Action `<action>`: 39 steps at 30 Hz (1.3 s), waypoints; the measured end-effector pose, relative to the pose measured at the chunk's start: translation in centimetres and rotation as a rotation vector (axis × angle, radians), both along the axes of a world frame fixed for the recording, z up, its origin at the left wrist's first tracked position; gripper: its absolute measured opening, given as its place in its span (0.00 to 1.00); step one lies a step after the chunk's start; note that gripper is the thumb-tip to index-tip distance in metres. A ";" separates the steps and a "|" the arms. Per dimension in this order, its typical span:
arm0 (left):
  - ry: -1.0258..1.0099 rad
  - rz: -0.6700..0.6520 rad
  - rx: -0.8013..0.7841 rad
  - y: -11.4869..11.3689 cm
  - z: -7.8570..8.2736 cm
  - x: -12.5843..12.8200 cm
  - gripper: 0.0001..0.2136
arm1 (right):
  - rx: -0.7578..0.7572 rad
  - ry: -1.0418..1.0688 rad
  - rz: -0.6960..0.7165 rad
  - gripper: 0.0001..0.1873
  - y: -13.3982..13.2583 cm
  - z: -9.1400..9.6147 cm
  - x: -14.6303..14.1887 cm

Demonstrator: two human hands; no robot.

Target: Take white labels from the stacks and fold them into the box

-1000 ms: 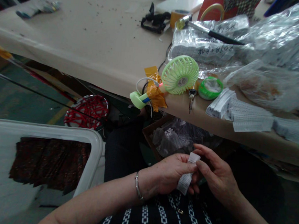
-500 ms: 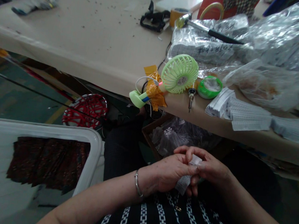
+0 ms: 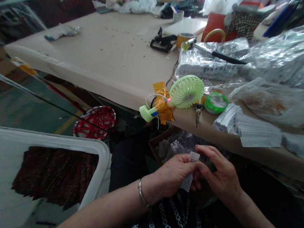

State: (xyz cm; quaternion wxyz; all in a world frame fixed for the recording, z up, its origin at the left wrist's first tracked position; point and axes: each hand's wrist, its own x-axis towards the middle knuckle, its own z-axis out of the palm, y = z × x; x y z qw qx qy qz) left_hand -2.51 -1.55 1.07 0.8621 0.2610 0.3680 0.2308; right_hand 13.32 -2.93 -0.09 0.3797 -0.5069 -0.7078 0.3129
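Note:
My left hand (image 3: pixel 173 173), with a bangle on its wrist, pinches a narrow white printed label (image 3: pixel 187 181). The label's upper end sticks up past the thumb and its lower part hangs below. Close against it on the right is my right hand (image 3: pixel 219 173), its thumb tip touching near the label and its index finger stretched apart. Some fingertips beneath the label are partly hidden. Ahead on the table edge lie fanned stacks of similar white labels (image 3: pixel 258 131).
A green fan (image 3: pixel 187 92) is taped to the table edge (image 3: pixel 122 87), beside a soldering-iron-like tool (image 3: pixel 198 114) and a green tape roll (image 3: pixel 216 103). A hammer (image 3: pixel 214 54) rests on plastic-wrapped bundles (image 3: pixel 210 69). Dark folded fabric (image 3: pixel 55 175) lies in a white bin (image 3: pixel 103 159) at left.
The view has tilted up, showing more of the room. My right hand has drawn away from the label, its index finger lifting and spreading. My left hand keeps hold of the label.

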 end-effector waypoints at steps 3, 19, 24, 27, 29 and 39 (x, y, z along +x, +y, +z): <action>0.005 0.010 -0.008 0.1 -0.1 0.0 0.15 | 0.115 -0.166 0.036 0.17 0.3 0.4 -0.1; 0.049 0.030 -0.016 0.2 -0.2 0.0 0.16 | 0.043 -0.131 0.015 0.14 0.5 0.2 -0.6; 0.042 0.042 -0.016 0.2 -0.1 0.1 0.16 | 0.018 -0.131 0.002 0.17 0.5 0.1 -0.7; 0.043 0.041 -0.017 0.2 -0.2 0.0 0.16 | 0.001 -0.127 0.042 0.14 0.5 0.1 -0.7; 0.040 0.040 -0.014 0.2 -0.4 0.0 0.16 | 0.010 -0.129 0.020 0.15 0.5 0.1 -0.8; 0.065 0.019 -0.018 0.2 -0.9 -0.1 0.16 | -0.008 -0.112 0.046 0.14 0.5 -0.3 -0.8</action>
